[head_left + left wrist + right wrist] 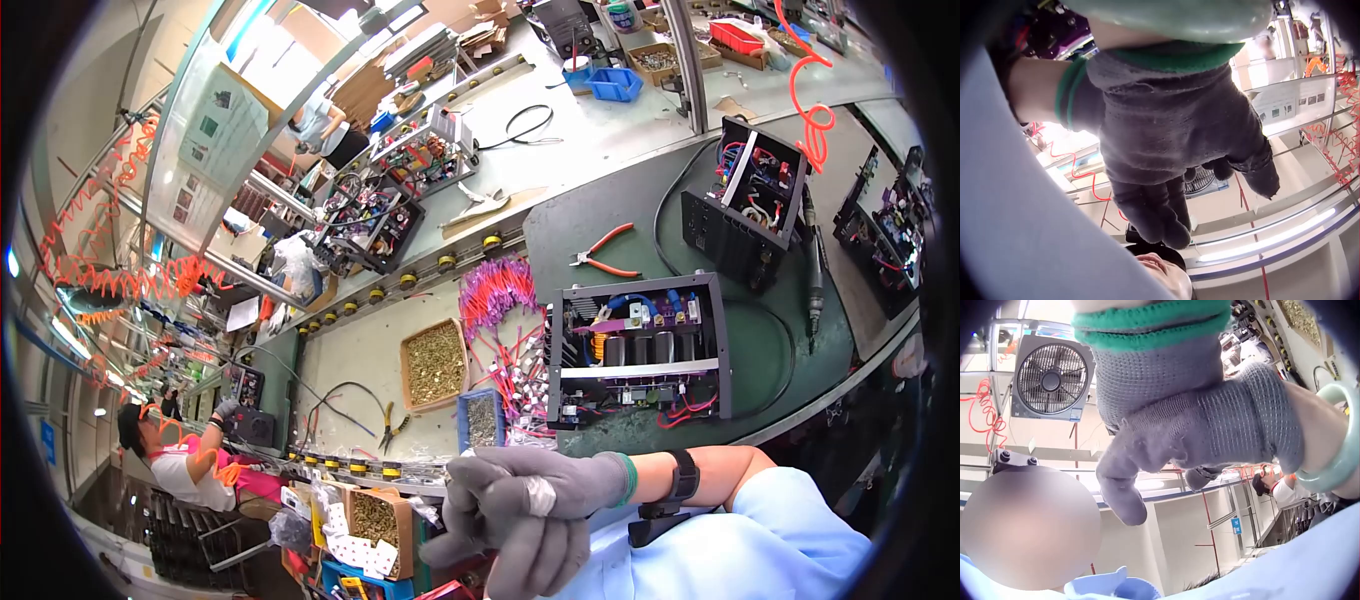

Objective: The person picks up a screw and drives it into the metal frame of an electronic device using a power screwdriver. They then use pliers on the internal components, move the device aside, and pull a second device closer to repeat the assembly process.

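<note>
My gloved right hand [550, 505], with a black strap [685, 475] on the wrist, met my left hand [1172, 125] in front of my blue shirt [735, 535]. The two overlapped and touched, fingers partly bent; whether either had hold of the other I cannot tell, since each hid part of its partner. A pale green bangle [1172, 15] circled my left wrist.

Nearest on the bench lay a blue tray [462, 425] of small grey parts, with a box [440, 401] of brass-coloured bits just beside it. A heap of wires [515, 345], purple and red with white plugs, lay between these and the open unit [640, 370], which sat on the green mat [600, 210], near my hands but apart from them.

Past it were orange-handled pliers [608, 250], a second unit [745, 205] (tilted to my eye, though my view bent everything) and a driver [816, 280]. Farther off, a worker [195, 470] in pink and white sat by the line.
</note>
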Action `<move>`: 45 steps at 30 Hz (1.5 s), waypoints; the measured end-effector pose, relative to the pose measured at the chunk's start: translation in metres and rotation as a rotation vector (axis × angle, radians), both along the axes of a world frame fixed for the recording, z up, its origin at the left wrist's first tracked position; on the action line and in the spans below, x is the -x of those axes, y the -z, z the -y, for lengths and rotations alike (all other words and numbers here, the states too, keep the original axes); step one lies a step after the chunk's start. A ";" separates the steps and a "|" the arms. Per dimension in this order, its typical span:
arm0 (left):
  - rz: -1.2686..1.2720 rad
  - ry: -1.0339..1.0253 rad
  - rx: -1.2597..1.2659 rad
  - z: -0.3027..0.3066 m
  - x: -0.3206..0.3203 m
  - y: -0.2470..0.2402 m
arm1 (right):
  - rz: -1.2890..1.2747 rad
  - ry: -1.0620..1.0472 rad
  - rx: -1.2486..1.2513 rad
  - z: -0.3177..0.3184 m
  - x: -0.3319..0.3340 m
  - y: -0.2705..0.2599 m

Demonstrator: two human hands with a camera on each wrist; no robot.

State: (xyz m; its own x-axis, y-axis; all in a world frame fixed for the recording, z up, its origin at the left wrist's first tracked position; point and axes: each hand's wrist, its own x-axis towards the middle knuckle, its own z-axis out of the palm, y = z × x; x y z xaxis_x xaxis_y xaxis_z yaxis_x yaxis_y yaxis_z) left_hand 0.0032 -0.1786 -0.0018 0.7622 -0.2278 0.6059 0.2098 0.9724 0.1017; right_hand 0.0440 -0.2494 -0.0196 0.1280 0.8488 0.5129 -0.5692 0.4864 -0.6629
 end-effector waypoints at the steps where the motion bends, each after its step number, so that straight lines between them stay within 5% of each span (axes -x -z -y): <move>1: 0.018 -0.003 0.012 0.002 0.000 0.000 | 0.012 0.016 0.033 0.005 -0.003 -0.004; 9: 0.057 -0.025 0.105 0.009 -0.002 0.021 | 0.170 0.605 0.132 0.026 -0.037 -0.012; 15: -0.054 -0.044 0.100 0.012 -0.001 0.034 | 0.046 0.319 0.351 0.035 -0.037 -0.008; 27: -0.296 -0.141 -0.008 -0.008 0.004 0.041 | -0.282 0.092 0.139 0.016 -0.017 0.016; 33: -0.333 -0.305 0.000 -0.018 -0.003 0.022 | -0.342 0.337 0.350 0.025 -0.015 0.036; 38: -0.633 -0.513 -0.308 -0.019 -0.010 0.023 | -0.111 0.588 0.520 0.045 -0.017 0.021; 43: -0.626 -0.678 -0.481 -0.008 0.000 0.030 | 0.032 0.659 0.558 0.050 -0.019 0.019; 45: -0.466 -1.415 -1.362 0.000 0.006 0.030 | -0.054 0.715 0.474 0.053 -0.020 0.017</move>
State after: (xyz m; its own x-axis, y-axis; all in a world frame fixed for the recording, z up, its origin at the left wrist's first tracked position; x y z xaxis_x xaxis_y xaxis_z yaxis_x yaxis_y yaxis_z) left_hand -0.0032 -0.1785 -0.0313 0.7971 0.5049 0.3312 -0.2616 -0.2056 0.9430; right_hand 0.0645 -0.3029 -0.0366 0.7278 0.6781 0.1026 -0.2679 0.4188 -0.8677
